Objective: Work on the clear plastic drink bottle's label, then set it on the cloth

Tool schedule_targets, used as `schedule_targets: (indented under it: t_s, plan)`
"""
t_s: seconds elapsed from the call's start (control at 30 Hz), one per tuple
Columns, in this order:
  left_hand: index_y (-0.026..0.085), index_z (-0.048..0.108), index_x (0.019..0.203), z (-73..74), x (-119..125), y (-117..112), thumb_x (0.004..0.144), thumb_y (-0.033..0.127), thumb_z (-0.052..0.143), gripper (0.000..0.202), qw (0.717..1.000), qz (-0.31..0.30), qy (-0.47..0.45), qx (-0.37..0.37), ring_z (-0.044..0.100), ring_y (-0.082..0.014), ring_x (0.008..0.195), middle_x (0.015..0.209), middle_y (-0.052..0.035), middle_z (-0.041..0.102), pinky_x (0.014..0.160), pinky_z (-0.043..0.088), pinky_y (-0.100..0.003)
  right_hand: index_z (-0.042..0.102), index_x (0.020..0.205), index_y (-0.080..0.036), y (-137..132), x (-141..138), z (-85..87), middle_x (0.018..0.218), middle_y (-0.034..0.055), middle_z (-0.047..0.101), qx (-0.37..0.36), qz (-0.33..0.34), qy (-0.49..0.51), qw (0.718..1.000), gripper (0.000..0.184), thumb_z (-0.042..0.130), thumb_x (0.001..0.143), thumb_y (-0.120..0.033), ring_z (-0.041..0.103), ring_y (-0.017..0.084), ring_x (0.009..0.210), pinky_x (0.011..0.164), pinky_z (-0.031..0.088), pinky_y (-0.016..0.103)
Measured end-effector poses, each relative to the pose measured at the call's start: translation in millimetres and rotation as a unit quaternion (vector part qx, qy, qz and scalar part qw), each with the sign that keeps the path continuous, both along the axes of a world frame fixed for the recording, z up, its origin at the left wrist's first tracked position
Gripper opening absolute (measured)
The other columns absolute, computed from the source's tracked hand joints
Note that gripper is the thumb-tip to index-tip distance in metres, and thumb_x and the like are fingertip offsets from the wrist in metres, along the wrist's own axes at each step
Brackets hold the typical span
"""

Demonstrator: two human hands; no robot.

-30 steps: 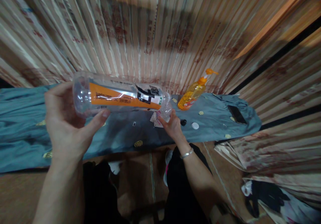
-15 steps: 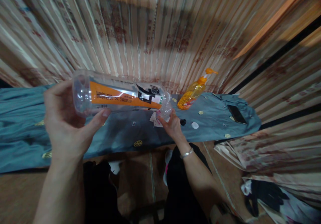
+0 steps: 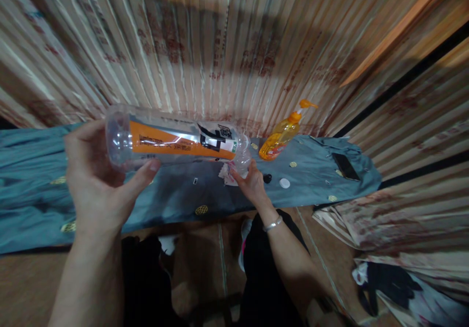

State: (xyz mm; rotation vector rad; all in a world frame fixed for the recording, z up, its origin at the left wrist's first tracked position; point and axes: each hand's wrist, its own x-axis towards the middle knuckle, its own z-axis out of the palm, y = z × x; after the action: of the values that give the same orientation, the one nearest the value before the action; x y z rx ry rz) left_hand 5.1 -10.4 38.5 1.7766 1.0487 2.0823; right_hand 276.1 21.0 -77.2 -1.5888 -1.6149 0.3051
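A clear plastic bottle (image 3: 172,139) with an orange, silver and black label lies sideways in the air, base to the left and neck to the right. My left hand (image 3: 98,175) wraps round its base end, thumb along the lower side. At the neck, the fingers of my right hand (image 3: 251,183) are closed on the bottle. The bottle looks empty; its mouth is hidden by my fingers. Just below the neck is a small crumpled white and pink wrapper (image 3: 227,174), close to my right fingertips; whether they touch it I cannot tell.
A teal cloth (image 3: 176,190) covers the long surface beneath. To the right stand an orange pump bottle (image 3: 279,139), a small black object (image 3: 267,178), a white round cap (image 3: 285,183) and a dark phone (image 3: 345,166). A pleated patterned curtain (image 3: 205,49) hangs behind.
The bottle's label has shifted very slightly, as if the bottle turned a little in my grip. Both hands stay in nearly the same place.
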Motion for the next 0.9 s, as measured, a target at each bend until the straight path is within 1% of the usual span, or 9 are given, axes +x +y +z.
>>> schedule_targets:
  t_s: [0.07, 0.2, 0.27, 0.4, 0.47, 0.6, 0.7, 0.8, 0.9]
  plan:
    - [0.026, 0.057, 0.117, -1.1, -0.6, 0.3, 0.042, 0.041, 0.094, 0.085, 1.0, 0.004, 0.0, -0.016, 0.062, -0.0265, 0.115, 0.122, -0.0056, 0.062, 0.088, 0.061, -0.056, 0.051, 0.121, -0.014, 0.2, 0.0, 0.2, 0.092, 0.0125, 0.076, -0.007, -0.003, 0.005, 1.0, 0.053, 0.074, 0.079, -0.038, 0.074, 0.03, 0.082, 0.069, 0.055, 0.036]
    - [0.024, 0.056, 0.116, -2.6, -1.9, 0.4, 0.042, 0.042, 0.094, 0.084, 1.0, 0.012, -0.001, -0.026, 0.061, -0.0259, 0.115, 0.122, -0.0066, 0.061, 0.083, 0.064, -0.051, 0.051, 0.122, -0.015, 1.1, 0.5, -0.9, 0.094, 0.0122, 0.076, -0.006, -0.003, 0.004, 1.0, 0.052, 0.072, 0.081, -0.039, 0.074, 0.029, 0.082, 0.069, 0.055, 0.036]
    - [0.024, 0.057, 0.116, -2.8, -2.1, 0.5, 0.042, 0.042, 0.094, 0.085, 1.0, 0.013, -0.002, -0.025, 0.062, -0.0254, 0.113, 0.122, -0.0069, 0.062, 0.076, 0.066, -0.047, 0.051, 0.121, -0.015, 1.6, 0.7, -1.5, 0.094, 0.0119, 0.076, -0.007, -0.003, 0.001, 1.0, 0.052, 0.072, 0.081, -0.04, 0.074, 0.029, 0.081, 0.069, 0.055, 0.036]
    - [0.024, 0.059, 0.114, -2.0, -1.6, 0.9, 0.039, 0.039, 0.095, 0.085, 1.0, 0.004, -0.013, -0.025, 0.064, -0.0246, 0.108, 0.117, -0.0069, 0.065, 0.057, 0.063, -0.031, 0.051, 0.119, -0.014, 1.5, 0.8, -1.3, 0.093, 0.012, 0.075, -0.008, -0.005, 0.001, 1.0, 0.051, 0.073, 0.08, -0.038, 0.074, 0.029, 0.082, 0.07, 0.055, 0.036]
    - [0.025, 0.059, 0.114, -1.0, -1.2, 0.7, 0.038, 0.038, 0.095, 0.085, 1.0, 0.001, -0.014, -0.027, 0.065, -0.0236, 0.107, 0.117, -0.0066, 0.065, 0.054, 0.061, -0.028, 0.051, 0.119, -0.015, 1.0, 1.0, -0.8, 0.093, 0.0119, 0.075, -0.009, -0.002, 0.002, 1.0, 0.051, 0.073, 0.081, -0.039, 0.074, 0.029, 0.083, 0.071, 0.056, 0.036]
    - [0.024, 0.058, 0.115, -0.2, -1.5, -0.7, 0.039, 0.035, 0.095, 0.085, 0.999, -0.006, -0.014, -0.03, 0.065, -0.0228, 0.108, 0.119, -0.0071, 0.066, 0.056, 0.062, -0.026, 0.05, 0.121, -0.015, 0.4, 1.6, -0.8, 0.095, 0.0119, 0.075, -0.007, 0.007, 0.006, 1.0, 0.049, 0.072, 0.082, -0.037, 0.074, 0.029, 0.085, 0.072, 0.056, 0.036]
    - [0.022, 0.058, 0.116, -1.7, -3.1, -0.4, 0.04, 0.036, 0.095, 0.086, 0.999, -0.009, -0.015, -0.028, 0.064, -0.025, 0.111, 0.121, -0.0086, 0.065, 0.057, 0.062, -0.028, 0.05, 0.121, -0.015, 0.4, 1.9, -1.7, 0.096, 0.0119, 0.075, 0.0, 0.009, 0.008, 1.0, 0.05, 0.072, 0.082, -0.037, 0.074, 0.029, 0.085, 0.072, 0.056, 0.036]
    - [0.022, 0.057, 0.117, -3.7, -4.8, 1.1, 0.039, 0.039, 0.095, 0.088, 1.0, -0.013, -0.006, -0.015, 0.063, -0.0251, 0.113, 0.121, -0.0082, 0.064, 0.065, 0.064, -0.035, 0.051, 0.121, -0.015, 0.0, 1.9, -1.8, 0.097, 0.0114, 0.075, 0.001, 0.009, 0.012, 1.0, 0.051, 0.072, 0.081, -0.038, 0.074, 0.029, 0.085, 0.073, 0.056, 0.036]
    - [0.021, 0.058, 0.118, -3.8, -5.0, 1.4, 0.04, 0.036, 0.095, 0.087, 1.0, -0.019, -0.008, -0.005, 0.063, -0.023, 0.113, 0.122, -0.008, 0.063, 0.074, 0.065, -0.038, 0.052, 0.12, -0.015, -0.9, 1.6, -0.1, 0.098, 0.012, 0.075, -0.004, 0.007, 0.016, 1.0, 0.049, 0.073, 0.081, -0.036, 0.074, 0.028, 0.086, 0.074, 0.056, 0.036]
